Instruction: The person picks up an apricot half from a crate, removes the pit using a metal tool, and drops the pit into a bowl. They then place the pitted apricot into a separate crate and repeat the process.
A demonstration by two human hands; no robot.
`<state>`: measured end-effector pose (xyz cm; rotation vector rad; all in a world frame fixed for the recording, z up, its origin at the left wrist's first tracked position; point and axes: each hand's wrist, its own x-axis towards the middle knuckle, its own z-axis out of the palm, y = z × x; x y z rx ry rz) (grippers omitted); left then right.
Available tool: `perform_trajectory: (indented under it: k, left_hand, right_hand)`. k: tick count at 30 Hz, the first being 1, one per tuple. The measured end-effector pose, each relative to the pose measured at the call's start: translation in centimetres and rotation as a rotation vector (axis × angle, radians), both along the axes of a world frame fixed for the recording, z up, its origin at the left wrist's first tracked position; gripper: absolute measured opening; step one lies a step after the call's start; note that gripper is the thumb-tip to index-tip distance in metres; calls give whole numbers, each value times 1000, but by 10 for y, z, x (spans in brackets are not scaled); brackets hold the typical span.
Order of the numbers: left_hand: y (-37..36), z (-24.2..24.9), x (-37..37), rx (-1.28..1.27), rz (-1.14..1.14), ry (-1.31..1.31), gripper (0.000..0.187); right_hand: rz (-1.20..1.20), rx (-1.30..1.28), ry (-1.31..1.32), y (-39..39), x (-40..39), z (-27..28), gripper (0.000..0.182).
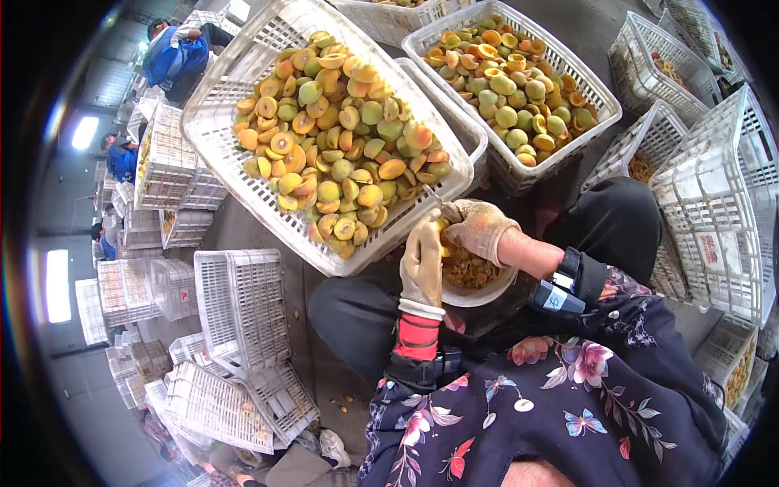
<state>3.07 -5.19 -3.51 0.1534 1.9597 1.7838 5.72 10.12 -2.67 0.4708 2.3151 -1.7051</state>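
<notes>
Both my hands wear dirty pale work gloves and meet above a white bowl (480, 299) in my lap. My left hand (421, 261) is closed on a small yellow-orange fruit (443, 235), mostly covered by the gloves. Against it, my right hand (480, 229) is closed too; a thin metal tool (433, 194) pokes out by its fingertips, the rest hidden. Brownish-orange pits and scraps (469, 272) lie in the bowl. Just beyond my hands, a white plastic crate (213, 122) is tilted toward me, holding many cut fruit halves (341, 146) that look like apricots.
A second crate (604, 109) of halved fruit stands beyond, to the right. Stacked crates (714, 203) rise close on my right, and more crates (243, 312) stand at left. Several people in blue (174, 55) sit farther off, and a shoe (333, 446) shows at lower left.
</notes>
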Motion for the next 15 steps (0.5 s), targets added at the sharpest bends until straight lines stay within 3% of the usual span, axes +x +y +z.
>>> perform_trajectory:
  k: [2,3,4,5,7,8,10,15]
  left_hand:
    - [-9,-10,-4,-6,-62,83,34]
    - [-12,-14,-5,-9,-118,166,32]
    - [-16,-11,-4,52,-69,-38,32]
    - [-20,-9,-5,49,-71,-36,32]
    - [-27,-5,-8,92,-105,173,38]
    - [-32,-8,-10,178,-83,-4,38]
    - [-39,-1,-13,155,-97,0,38]
    - [-38,17,-12,134,-119,7,39]
  right_hand:
    - [104,287,85,1,-1,-6,29]
    - [100,286,86,2,2,-7,29]
    - [85,305,49,1,6,0,31]
    - [71,323,11,1,9,6,32]
    - [70,380,77,7,18,12,34]
    - [124,437,94,10,22,21,30]
    - [225,524,153,12,30,26,20]
    - [328,629,279,11,39,13,16]
